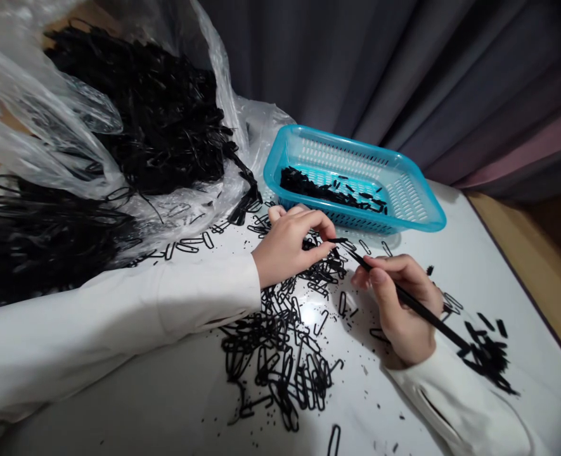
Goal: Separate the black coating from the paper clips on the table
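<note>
Head view: left hand (292,244) pinches strip (339,240) between thumb and forefinger, just in front of basket (430,216), above loops (311,382); right hand (406,310), fingers closed round tool (420,309), holds its tip beside strip.

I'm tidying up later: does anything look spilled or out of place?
Yes: black loops lie scattered across the table amid crumbs, looking spilled rather than gathered. A tuft also straggles from the bag, beyond the main mass.

Black piece (341,240) partly behind left fingers (325,224)
</note>
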`<action>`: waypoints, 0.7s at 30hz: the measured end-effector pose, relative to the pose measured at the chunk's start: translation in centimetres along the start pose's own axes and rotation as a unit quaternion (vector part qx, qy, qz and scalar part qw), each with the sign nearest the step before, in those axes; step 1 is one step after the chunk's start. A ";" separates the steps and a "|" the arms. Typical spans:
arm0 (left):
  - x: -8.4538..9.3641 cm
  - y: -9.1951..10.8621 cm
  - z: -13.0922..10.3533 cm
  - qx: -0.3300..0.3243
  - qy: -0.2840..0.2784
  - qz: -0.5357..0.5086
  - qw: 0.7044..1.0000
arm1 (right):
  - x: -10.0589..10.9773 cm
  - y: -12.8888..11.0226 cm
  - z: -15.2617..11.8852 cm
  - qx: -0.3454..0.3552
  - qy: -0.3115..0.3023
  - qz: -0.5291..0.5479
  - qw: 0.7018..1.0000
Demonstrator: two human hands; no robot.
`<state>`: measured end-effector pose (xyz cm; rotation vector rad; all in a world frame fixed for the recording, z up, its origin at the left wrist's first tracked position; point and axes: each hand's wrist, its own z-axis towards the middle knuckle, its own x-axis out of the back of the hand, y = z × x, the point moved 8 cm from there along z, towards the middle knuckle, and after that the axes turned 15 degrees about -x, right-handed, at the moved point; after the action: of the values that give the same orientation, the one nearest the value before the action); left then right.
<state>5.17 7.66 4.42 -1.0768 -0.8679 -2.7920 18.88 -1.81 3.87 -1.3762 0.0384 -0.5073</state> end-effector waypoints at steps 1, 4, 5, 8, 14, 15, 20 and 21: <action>0.0 0.0 0.0 -0.002 0.001 -0.001 1.000 | -0.1 0.0 0.0 -0.001 -0.003 -0.006 1.000; 0.1 0.2 0.0 -0.008 0.000 0.000 1.000 | -0.3 0.2 0.0 -0.012 -0.012 -0.014 1.000; 0.1 0.2 0.0 -0.009 0.000 0.001 1.000 | -0.3 0.2 0.0 -0.015 -0.015 -0.015 1.000; 0.1 0.3 0.0 -0.008 -0.002 0.003 1.000 | -0.5 0.3 0.1 -0.019 -0.020 -0.021 0.999; 0.1 0.3 0.0 -0.010 0.000 -0.003 1.000 | -0.4 0.2 0.1 -0.020 -0.017 -0.023 0.999; 0.1 0.3 0.0 -0.011 0.002 -0.003 1.000 | -0.4 0.2 0.1 -0.019 -0.016 -0.023 0.999; 0.1 0.3 0.0 -0.005 -0.007 0.001 1.000 | -0.5 -0.1 0.3 -0.017 -0.016 -0.031 0.999; 0.1 0.3 0.0 -0.002 -0.011 0.004 1.000 | -0.5 -0.1 0.3 -0.017 -0.014 -0.034 0.999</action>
<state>5.15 7.45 4.60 -1.1109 -0.8575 -2.7817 18.48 -1.33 3.86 -1.4211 -0.0221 -0.5456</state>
